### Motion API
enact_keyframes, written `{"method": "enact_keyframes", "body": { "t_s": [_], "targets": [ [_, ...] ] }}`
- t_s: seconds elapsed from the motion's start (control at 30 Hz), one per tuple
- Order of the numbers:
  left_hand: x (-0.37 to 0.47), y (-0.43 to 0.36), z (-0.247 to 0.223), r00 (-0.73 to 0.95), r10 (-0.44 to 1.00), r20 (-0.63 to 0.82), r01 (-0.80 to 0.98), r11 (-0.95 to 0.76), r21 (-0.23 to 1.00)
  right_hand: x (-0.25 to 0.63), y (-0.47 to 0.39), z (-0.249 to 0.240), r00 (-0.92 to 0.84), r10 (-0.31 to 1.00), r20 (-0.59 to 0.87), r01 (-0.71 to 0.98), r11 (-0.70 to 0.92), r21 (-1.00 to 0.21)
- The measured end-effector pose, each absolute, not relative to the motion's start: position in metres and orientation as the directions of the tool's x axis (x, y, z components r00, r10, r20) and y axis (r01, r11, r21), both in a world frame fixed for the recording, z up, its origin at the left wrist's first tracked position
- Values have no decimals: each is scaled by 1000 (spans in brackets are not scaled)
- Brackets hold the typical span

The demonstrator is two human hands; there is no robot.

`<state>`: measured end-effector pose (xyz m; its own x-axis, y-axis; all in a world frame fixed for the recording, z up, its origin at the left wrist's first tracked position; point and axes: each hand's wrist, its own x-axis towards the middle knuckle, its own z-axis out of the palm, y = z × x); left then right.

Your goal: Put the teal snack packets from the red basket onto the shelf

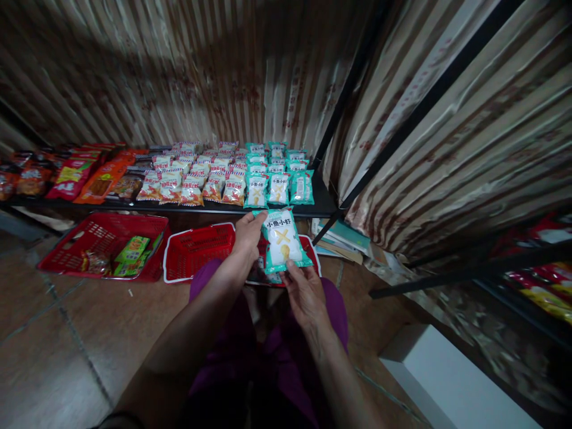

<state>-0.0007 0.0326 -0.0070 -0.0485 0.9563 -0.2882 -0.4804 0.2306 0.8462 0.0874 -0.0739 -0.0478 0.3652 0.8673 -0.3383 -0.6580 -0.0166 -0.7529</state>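
In front of the striped curtain (179,71), mid-frame, the left hand (246,235) holds a green-and-white bag (281,241) near its top left corner and the right hand (304,293) pinches its bottom, best done softly so nothing inside breaks.

The teal-and-white pillow-shaped snack packet (279,253) is thin plastic film, smooth with a soft sheen and crimped ends. At the far side, the rows of small orange-and-white packets (192,189) are crinkled, glossy film, resting on a long black shelf (325,204) with a smooth, dark finish. The wide red basket (71,238) on the left is smooth, perforated plastic. Behind hangs a beige-and-brown striped curtain (201,83) of pleated cloth with a faint satin sheen. The brown tiled floor (40,369) looks smooth and dully reflective; near right, the white rectangular box (451,381) looks smooth and matt.
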Motion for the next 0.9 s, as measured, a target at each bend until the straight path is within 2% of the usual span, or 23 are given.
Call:
{"method": "enact_keyframes", "body": {
  "t_s": [0.1,0.37,0.57,0.9],
  "targets": [
    [-2,38,-10,-29,951,-307,-520,248,817,86,-75,-45,358,875,-325,-651,-15,-759],
    [-1,49,-22,-43,909,-415,-478,346,807,79,-78,-36,392,882,-260,-616,42,-787],
    [1,51,-31,1,909,-417,-517,358,777,77,-80,-32,392,880,-266,-620,40,-784],
    [1,52,-29,-15,921,-388,-529,323,785,76,-81,-33,390,882,-265,-615,35,-788]
  ]
}}
